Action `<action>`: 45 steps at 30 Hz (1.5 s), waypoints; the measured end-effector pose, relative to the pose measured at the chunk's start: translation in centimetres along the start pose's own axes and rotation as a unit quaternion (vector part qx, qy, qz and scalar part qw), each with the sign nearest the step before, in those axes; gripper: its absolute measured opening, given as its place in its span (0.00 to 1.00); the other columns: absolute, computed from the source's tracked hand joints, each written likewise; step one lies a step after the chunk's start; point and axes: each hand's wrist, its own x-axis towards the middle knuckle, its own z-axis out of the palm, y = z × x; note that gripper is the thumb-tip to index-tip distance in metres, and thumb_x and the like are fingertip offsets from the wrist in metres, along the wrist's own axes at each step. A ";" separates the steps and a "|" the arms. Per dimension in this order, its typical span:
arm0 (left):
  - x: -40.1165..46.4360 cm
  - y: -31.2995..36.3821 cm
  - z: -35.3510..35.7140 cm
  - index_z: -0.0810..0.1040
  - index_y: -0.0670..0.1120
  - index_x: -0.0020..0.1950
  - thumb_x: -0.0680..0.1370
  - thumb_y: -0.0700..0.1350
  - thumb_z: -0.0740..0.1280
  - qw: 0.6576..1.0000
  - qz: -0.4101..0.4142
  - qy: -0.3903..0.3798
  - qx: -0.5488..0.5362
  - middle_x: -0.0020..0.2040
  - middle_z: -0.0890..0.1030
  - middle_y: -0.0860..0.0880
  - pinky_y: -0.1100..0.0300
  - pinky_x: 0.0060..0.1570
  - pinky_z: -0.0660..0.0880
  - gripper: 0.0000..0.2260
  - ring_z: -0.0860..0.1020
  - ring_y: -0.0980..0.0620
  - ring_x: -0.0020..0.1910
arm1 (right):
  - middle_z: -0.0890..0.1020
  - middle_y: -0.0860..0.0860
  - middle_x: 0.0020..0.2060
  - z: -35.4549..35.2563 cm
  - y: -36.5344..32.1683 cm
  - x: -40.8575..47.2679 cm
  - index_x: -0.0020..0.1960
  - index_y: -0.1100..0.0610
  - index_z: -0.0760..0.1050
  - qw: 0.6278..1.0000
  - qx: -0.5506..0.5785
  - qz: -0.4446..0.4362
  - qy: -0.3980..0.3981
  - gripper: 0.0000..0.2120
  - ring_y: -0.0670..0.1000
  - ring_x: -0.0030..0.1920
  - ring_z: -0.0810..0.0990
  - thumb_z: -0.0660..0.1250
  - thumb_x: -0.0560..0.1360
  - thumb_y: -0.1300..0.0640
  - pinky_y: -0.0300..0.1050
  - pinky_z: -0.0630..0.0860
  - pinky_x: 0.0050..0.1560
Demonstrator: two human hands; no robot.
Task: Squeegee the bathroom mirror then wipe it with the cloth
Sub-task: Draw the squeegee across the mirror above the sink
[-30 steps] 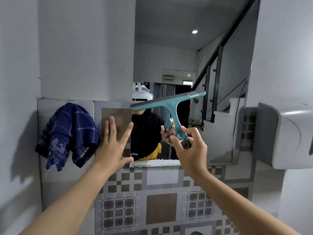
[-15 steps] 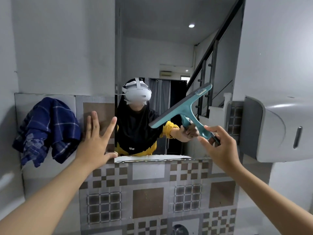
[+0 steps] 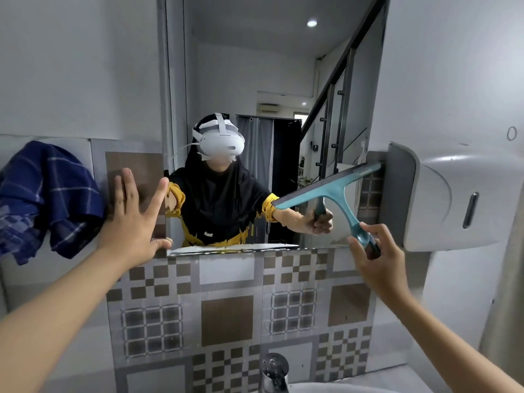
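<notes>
R hand (image 3: pixel 371 251) grips the teal squeegee (image 3: pixel 337 191) by the handle end, fingers wrapped round it. Blade sits tilted vs the mirror (image 3: pixel 269 109), low end toward centre, high end at the mirror's R edge, just beside the grey dispenser (image 3: pixel 442 197). Whether the blade rubber is flat on the glass, can't tell; it lies over the lower R part of the mirror.

L hand (image 3: pixel 136 219) is wide open, fingers spread, holding nothing. Palm faces the tiled wall (image 3: pixel 226 313) at the mirror's L edge, thumb tip near the bottom L corner of the glass; contact w/ the wall looks likely but isn't certain.

Cloth (image 3: pixel 45 197), dark blue w/ pale check lines, hangs bunched on the wall L of the mirror, just beside the L hand, not touching it as far as seen.

Streaks/drips show on the lower glass near the bottom edge. Below, a chrome tap (image 3: pixel 273 373) and a sliver of white basin (image 3: pixel 354 388) at frame bottom.
</notes>
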 end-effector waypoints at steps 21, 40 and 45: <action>-1.6 -0.6 2.2 0.40 0.52 0.77 0.70 0.58 0.71 0.996 0.037 0.067 -0.046 0.74 0.35 0.32 0.34 0.64 0.62 0.48 0.43 0.31 0.74 | 0.76 0.60 0.39 9.1 -14.2 -2.2 0.48 0.50 0.61 0.903 0.307 0.294 0.059 0.10 0.50 0.25 0.72 0.63 0.79 0.52 0.45 0.72 0.26; -3.5 -2.3 5.7 0.55 0.55 0.77 0.71 0.60 0.69 0.989 0.076 0.119 -0.037 0.75 0.49 0.31 0.36 0.62 0.69 0.39 0.54 0.32 0.74 | 0.76 0.52 0.30 18.5 -20.6 -7.5 0.51 0.51 0.64 0.959 0.249 0.135 0.022 0.12 0.47 0.26 0.72 0.68 0.76 0.53 0.37 0.67 0.27; -3.5 -2.5 6.1 0.55 0.56 0.76 0.74 0.64 0.60 0.988 0.063 0.134 -0.045 0.77 0.47 0.35 0.41 0.64 0.66 0.33 0.50 0.37 0.76 | 0.71 0.48 0.25 17.0 -17.1 -7.8 0.51 0.51 0.67 0.983 0.176 0.058 0.001 0.12 0.45 0.22 0.63 0.70 0.75 0.55 0.36 0.61 0.22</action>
